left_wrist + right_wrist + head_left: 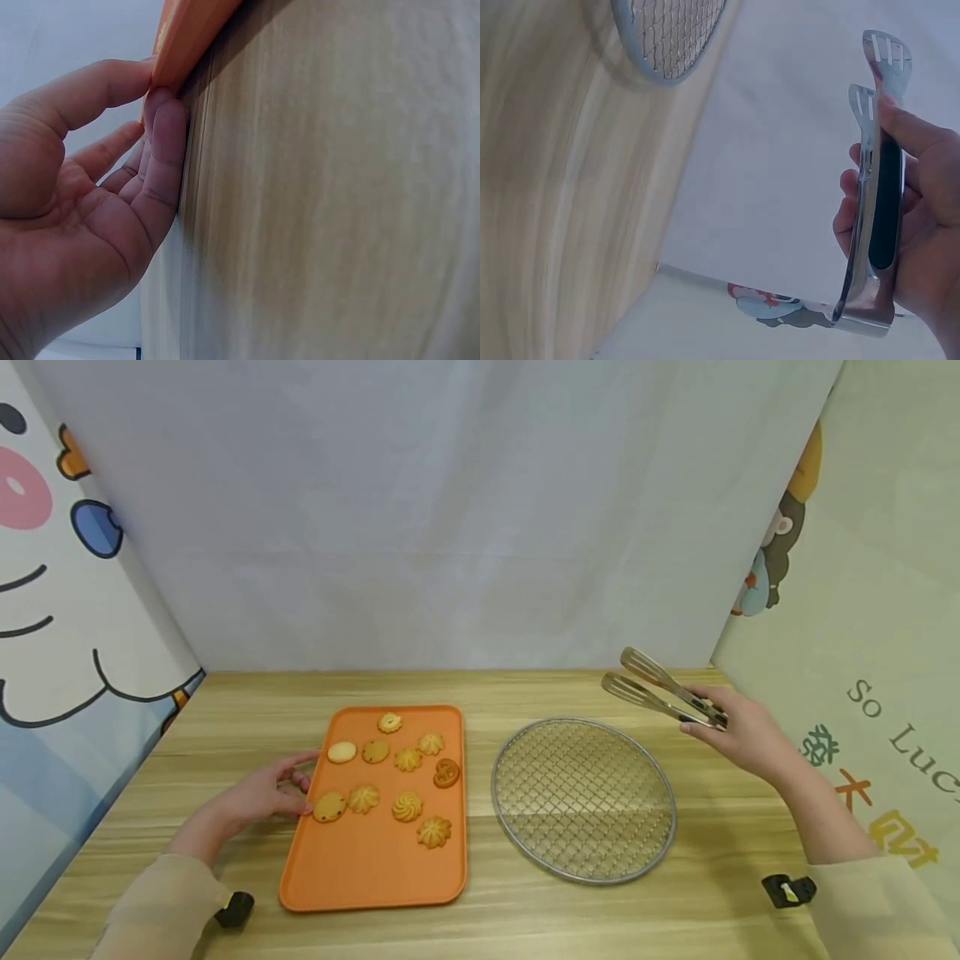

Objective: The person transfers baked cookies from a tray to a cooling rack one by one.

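At the left edge of the orange tray (375, 881), my left hand (258, 793) grips the rim. In the left wrist view the thumb and a fingertip touch the tray's rim (184, 45), the other fingers curled beside it. Several cookies lie on the tray, among them a swirled cookie (407, 807), a pretzel-shaped cookie (446, 772) and a plain oval cookie (342, 752). My right hand (738, 731) holds metal tongs (652, 685) with dark grips, raised at the right. The tongs' slotted tips are apart, with nothing between them.
A round wire mesh rack (585, 802) with a grey rim lies right of the tray on the wood-grain table (540, 918). Behind the table hangs a pale curtain (450, 527). Printed cartoon panels stand at both sides.
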`<action>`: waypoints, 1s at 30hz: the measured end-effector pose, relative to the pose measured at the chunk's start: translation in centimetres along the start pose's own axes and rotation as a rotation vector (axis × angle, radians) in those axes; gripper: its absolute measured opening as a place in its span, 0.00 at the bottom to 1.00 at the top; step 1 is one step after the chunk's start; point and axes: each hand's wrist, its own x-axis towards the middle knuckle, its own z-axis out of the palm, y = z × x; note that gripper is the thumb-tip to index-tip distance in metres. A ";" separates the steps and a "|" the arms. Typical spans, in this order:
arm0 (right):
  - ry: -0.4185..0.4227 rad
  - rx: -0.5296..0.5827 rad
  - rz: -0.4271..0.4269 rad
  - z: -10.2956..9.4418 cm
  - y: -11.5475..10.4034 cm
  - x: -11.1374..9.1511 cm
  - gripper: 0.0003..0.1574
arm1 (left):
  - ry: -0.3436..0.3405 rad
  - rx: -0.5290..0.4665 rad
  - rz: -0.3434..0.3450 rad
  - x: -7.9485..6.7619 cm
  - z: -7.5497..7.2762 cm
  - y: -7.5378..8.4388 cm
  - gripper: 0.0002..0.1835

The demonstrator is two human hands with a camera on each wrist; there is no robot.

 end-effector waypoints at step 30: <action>0.114 0.051 -0.388 2.1 -7.7 1.4 0.35 | 0.004 -0.021 -0.011 0.1 0.1 -0.2 0.48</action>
